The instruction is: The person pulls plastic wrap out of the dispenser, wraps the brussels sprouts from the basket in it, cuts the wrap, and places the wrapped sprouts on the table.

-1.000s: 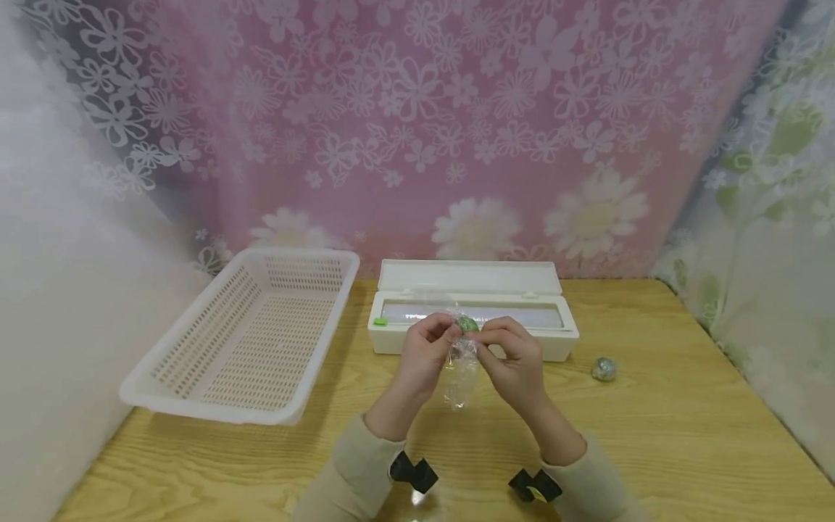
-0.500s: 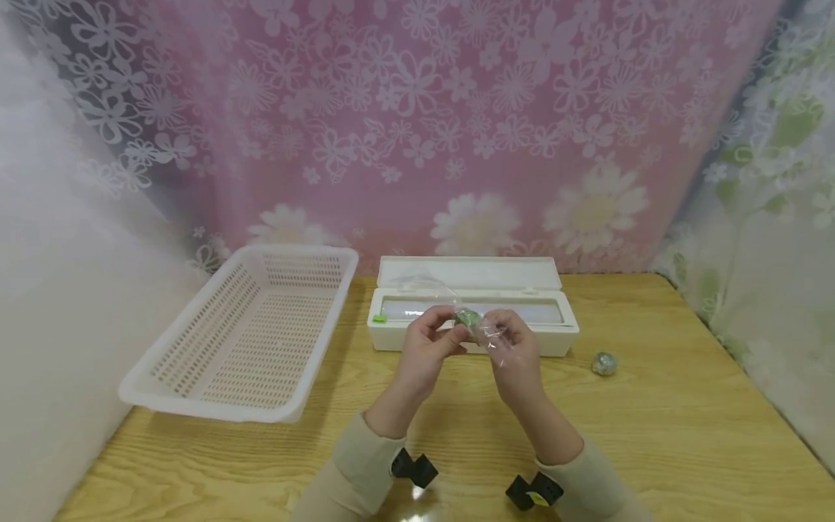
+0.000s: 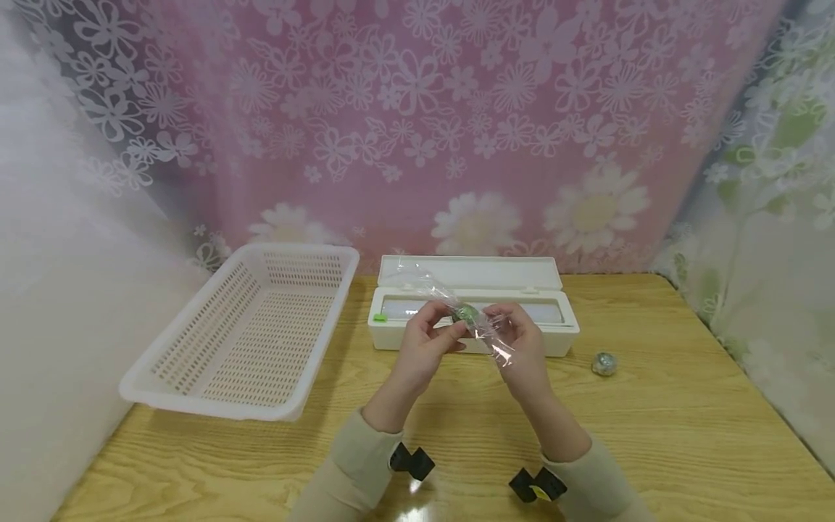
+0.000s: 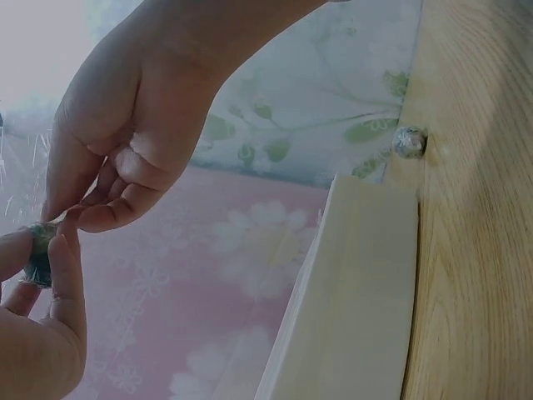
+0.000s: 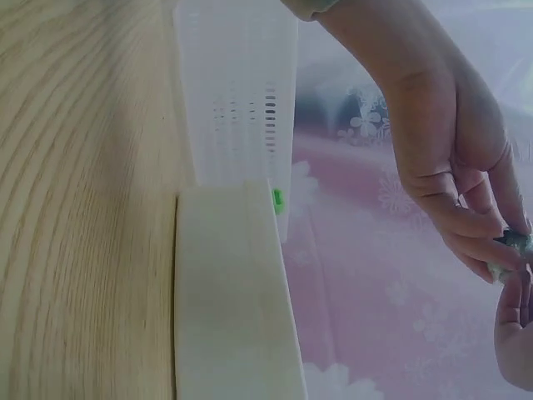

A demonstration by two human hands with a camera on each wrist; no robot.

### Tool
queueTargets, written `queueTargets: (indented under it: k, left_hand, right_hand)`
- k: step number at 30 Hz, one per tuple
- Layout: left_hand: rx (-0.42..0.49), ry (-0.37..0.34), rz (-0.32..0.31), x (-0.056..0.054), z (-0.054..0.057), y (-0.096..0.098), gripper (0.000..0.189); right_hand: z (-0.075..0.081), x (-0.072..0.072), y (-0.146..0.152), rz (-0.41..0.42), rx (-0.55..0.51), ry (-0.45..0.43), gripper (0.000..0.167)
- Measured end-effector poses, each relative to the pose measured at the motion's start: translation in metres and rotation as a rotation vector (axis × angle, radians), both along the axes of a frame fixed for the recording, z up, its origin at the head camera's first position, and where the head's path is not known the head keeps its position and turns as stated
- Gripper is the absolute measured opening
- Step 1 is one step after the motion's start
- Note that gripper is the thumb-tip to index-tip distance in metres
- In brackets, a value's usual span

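In the head view my left hand (image 3: 420, 349) pinches a small round green object (image 3: 466, 315) between thumb and fingers. Clear plastic film (image 3: 501, 351) wraps the object, with one loose tail out to the upper left and another over my right hand (image 3: 527, 357). The right-hand fingers pinch the film just beside the object. In the left wrist view the green object (image 4: 38, 254) sits between the left thumb and fingers, the right fingertips touching its top. Both hands are raised in front of a white film box (image 3: 391, 338) with its lid up and a film roll inside.
A small film-wrapped ball (image 3: 604, 364) lies on the wooden table (image 3: 678, 420) right of the box. On the left stands a white perforated basket (image 3: 326, 348). A green slider (image 3: 380, 317) sits on the box's left end. A flowered pink curtain (image 3: 391, 210) hangs behind.
My right hand has shifted its pinch onto the film at the object's right. The film, earlier hanging down between the hands, now stretches diagonally from upper left to lower right.
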State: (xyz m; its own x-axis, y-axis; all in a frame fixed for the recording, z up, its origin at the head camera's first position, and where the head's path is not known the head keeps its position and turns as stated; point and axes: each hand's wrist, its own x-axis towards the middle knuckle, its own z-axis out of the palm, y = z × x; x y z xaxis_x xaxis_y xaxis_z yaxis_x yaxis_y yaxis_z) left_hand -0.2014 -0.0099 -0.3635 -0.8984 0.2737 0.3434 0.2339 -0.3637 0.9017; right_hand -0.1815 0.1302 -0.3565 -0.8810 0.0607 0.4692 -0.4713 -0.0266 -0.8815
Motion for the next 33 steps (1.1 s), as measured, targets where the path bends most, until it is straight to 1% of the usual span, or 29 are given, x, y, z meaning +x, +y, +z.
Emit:
queueTargets:
  k: [2,4,7,10,12,13,15,18,20,22,25,27,30,32,33]
  left_hand:
    - [0.019,-0.008,0.026,-0.0001,0.0002,0.0003,0.027]
    - [0.027,-0.017,0.041,-0.0001,0.0003,0.0004,0.027]
    - [0.003,-0.013,0.043,0.0001,0.0006,0.0006,0.026]
    - [-0.034,0.009,0.018,0.0005,0.0006,0.0007,0.026]
    - [-0.045,0.026,-0.002,0.0009,0.0002,0.0009,0.027]
    - [-0.043,0.034,-0.013,0.0015,0.0003,0.0008,0.028]
    - [-0.035,0.054,-0.032,0.0023,0.0002,0.0007,0.031]
    - [-0.041,0.096,-0.035,0.0024,-0.0007,0.0008,0.036]
    - [-0.068,0.118,-0.001,0.0031,-0.0014,0.0008,0.037]
    - [-0.111,0.139,0.055,0.0037,-0.0020,0.0014,0.036]
    - [-0.160,0.163,0.133,0.0049,-0.0018,0.0027,0.033]
    - [-0.187,0.190,0.162,0.0050,-0.0014,0.0036,0.032]
    - [-0.203,0.226,0.158,0.0049,-0.0012,0.0036,0.032]
    - [-0.193,0.246,0.137,0.0050,-0.0010,0.0028,0.032]
    - [-0.180,0.252,0.119,0.0050,-0.0012,0.0022,0.032]
  right_hand:
    - [-0.0010,0.0003,-0.0003,-0.043,0.118,0.066,0.030]
    - [-0.0025,0.0002,-0.0004,-0.081,0.220,0.155,0.035]
    - [-0.0046,-0.0015,-0.0005,-0.149,0.323,0.305,0.036]
    - [-0.0059,-0.0037,0.0004,-0.182,0.310,0.424,0.028]
    - [-0.0067,-0.0048,0.0010,-0.187,0.270,0.462,0.022]
    - [-0.0069,-0.0052,0.0013,-0.177,0.244,0.467,0.019]
    - [-0.0069,-0.0053,0.0019,-0.138,0.191,0.441,0.014]
    - [-0.0069,-0.0042,0.0022,-0.069,0.117,0.325,0.008]
    - [-0.0063,-0.0030,0.0020,-0.028,0.075,0.227,0.006]
    - [-0.0055,-0.0023,0.0017,0.017,0.023,0.151,0.009]
    - [-0.0036,-0.0024,0.0012,0.089,-0.060,0.074,0.018]
    - [-0.0027,-0.0031,0.0009,0.123,-0.107,0.042,0.021]
    - [-0.0022,-0.0034,0.0004,0.138,-0.153,-0.017,0.021]
    - [-0.0022,-0.0033,0.0004,0.165,-0.175,-0.054,0.018]
    - [-0.0024,-0.0032,0.0004,0.192,-0.187,-0.075,0.017]
